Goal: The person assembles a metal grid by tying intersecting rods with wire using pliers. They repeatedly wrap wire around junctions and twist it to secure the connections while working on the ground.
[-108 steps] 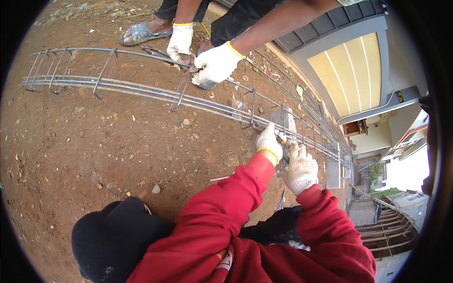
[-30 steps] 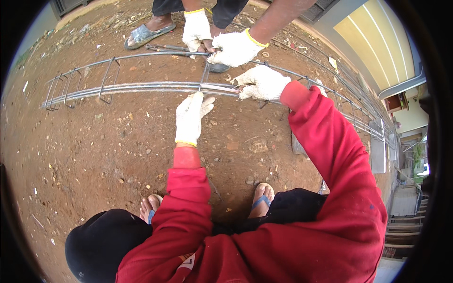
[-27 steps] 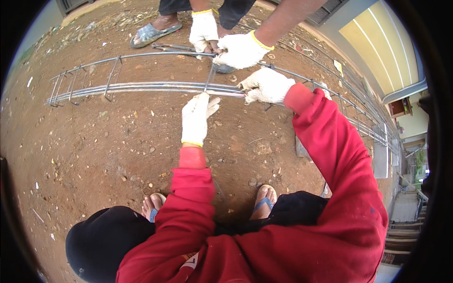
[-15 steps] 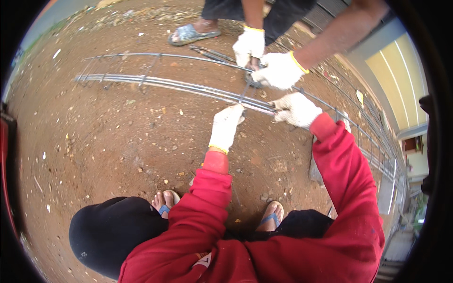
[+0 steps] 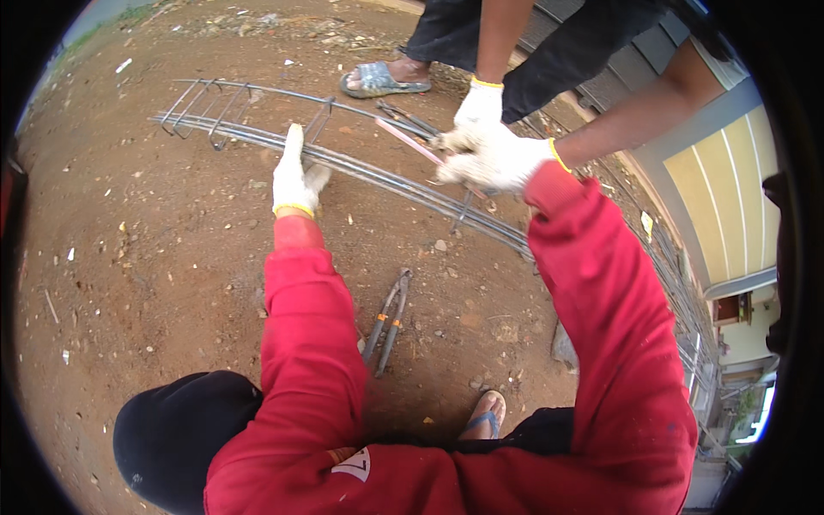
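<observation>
Reinforcement cage of slim grey steel bars and bent rectangular ties (image 5: 378,177) is stretched from the upper left of the frame past its centre. Its lower bars could shift if weakly steadied: they are met by the white-gloved left hand (image 5: 296,176), loosely open, index finger straight, thumb spread, no firm grip seen. At lower centre, a grey pincer-like tool with orange-banded handles (image 5: 396,326) could be trodden on, lying underfoot. A thin pale-pink strip (image 5: 408,140) is pinched in the white-gloved right hand (image 5: 485,161); with a co-worker's white-gloved hand (image 5: 479,99) crowded close behind, the strip could be knocked askew.
</observation>
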The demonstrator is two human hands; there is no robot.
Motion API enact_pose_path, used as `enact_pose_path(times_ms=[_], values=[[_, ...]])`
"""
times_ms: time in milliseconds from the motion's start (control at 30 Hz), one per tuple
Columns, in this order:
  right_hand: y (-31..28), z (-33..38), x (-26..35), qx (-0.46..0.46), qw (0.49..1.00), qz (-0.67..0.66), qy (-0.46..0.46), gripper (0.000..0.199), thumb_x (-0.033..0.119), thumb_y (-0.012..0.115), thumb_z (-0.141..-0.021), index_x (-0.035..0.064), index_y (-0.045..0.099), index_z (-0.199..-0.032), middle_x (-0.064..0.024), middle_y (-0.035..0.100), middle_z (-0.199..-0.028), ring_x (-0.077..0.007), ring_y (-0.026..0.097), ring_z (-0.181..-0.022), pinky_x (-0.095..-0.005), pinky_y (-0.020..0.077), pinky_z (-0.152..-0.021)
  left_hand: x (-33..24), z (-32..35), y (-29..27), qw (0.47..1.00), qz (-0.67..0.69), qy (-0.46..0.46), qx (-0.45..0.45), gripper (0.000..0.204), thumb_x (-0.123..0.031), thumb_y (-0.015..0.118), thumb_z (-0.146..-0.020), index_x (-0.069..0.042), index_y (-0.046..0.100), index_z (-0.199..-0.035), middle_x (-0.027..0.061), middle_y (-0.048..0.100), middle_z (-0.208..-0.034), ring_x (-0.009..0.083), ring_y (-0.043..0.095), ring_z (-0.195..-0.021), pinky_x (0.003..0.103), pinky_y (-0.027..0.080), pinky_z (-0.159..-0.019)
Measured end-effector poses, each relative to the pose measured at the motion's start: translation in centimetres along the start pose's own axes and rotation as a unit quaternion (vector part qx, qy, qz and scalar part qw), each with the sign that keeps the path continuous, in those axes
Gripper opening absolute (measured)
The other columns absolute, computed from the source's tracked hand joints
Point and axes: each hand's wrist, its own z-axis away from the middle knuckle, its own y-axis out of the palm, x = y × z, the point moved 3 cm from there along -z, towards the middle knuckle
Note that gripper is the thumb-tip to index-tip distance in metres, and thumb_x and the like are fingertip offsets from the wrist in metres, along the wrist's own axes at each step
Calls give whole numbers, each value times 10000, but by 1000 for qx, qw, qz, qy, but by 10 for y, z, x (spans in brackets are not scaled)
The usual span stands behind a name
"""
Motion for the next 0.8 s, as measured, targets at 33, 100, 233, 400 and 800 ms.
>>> enact_pose_path(times_ms=[33, 100, 233, 400, 800], values=[[1, -23, -2, 113, 988, -29, 98, 327, 312, 697, -896, 5, 627, -982, -46, 628, -713, -154, 594, -637, -304, 500, -570, 5, -4, 0, 999, 29, 35, 24, 651, -435, 812, -775, -61, 600, -1263, 91, 545, -1260, 237, 557, -1068, 441, 487, -906], [7, -42, -1, 86, 990, -20, 106, 423, 301, 740, -845, 2, 656, -1133, -87, 679, -780, -158, 635, -636, -316, 517, -560, 20, -10, -2, 998, 42, 36, -2, 591, -416, 795, -799, -47, 621, -1226, 88, 568, -1222, 215, 566, -1036, 430, 497, -892], [25, -43, -3, 102, 982, 33, 154, 479, 286, 762, -788, 24, 678, -1180, -140, 729, -925, -220, 689, -735, -350, 542, -651, 30, -11, -1, 989, 148, 15, -4, 768, -463, 744, -842, -28, 428, -1390, 135, 444, -1379, 271, 496, -1201, 431, 465, -1000], [41, -31, -2, 6, 988, 141, 64, 512, 290, 750, -745, 38, 677, -1184, -180, 704, -1055, -324, 662, -1000, -394, 505, -876, 15, -12, 0, 977, 203, 45, -56, 651, -473, 754, -836, -36, 551, -1273, 62, 570, -1144, 191, 553, -997, 388, 522, -841], [56, -28, -3, -2, 992, 92, 82, 429, 309, 735, -737, 41, 701, -1069, -170, 699, -981, -325, 656, -914, -410, 498, -806, 49, 27, 11, 998, 44, -8, 49, 263, -276, 801, -827, -44, 687, -874, 24, 604, -703, 100, 574, -559, 225, 481, -485]])
